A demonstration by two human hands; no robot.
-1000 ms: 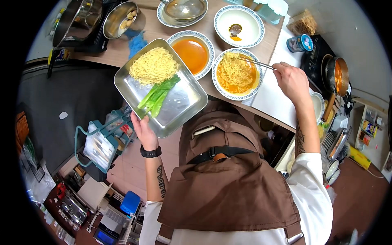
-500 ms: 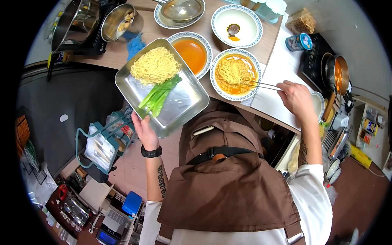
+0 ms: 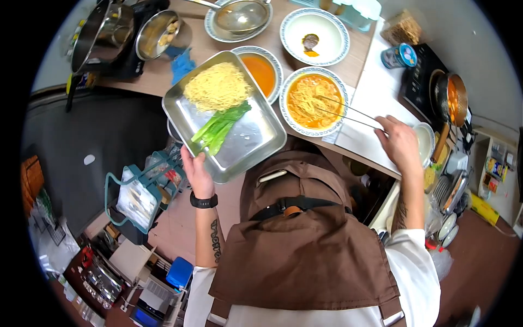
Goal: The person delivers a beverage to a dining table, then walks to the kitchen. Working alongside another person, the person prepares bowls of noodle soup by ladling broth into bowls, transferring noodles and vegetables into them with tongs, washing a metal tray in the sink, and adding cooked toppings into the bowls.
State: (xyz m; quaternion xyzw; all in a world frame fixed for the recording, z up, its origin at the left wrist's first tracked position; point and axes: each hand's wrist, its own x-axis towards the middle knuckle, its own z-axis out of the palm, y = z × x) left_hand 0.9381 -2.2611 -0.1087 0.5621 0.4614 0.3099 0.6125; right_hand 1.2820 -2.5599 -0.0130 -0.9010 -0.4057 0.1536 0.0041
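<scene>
My left hand (image 3: 196,170) grips the lower left edge of a metal tray (image 3: 245,155), which carries a mound of yellow noodles (image 3: 218,86) and some green leafy vegetable (image 3: 220,128). In my right hand (image 3: 399,140) are metal chopsticks (image 3: 362,118), spread apart, their tips among the noodles (image 3: 308,101) in a patterned bowl (image 3: 284,111) of orange broth. Partly behind the tray is a second bowl (image 3: 279,76) of orange broth. Above the noodle bowl, another white bowl (image 3: 332,35) holds a dark paste with orange oil.
A strainer (image 3: 242,15) rests over a bowl at the top. Metal pots (image 3: 155,35) and a blue cloth (image 3: 182,65) are at upper left. At right are a blue can (image 3: 400,56), a cooktop (image 3: 422,76) and a pan (image 3: 453,101) of orange food.
The noodles have been lowered into the broth and lie spread out there. My right hand has moved down and right, and the chopsticks have opened. The tray has shifted slightly right.
</scene>
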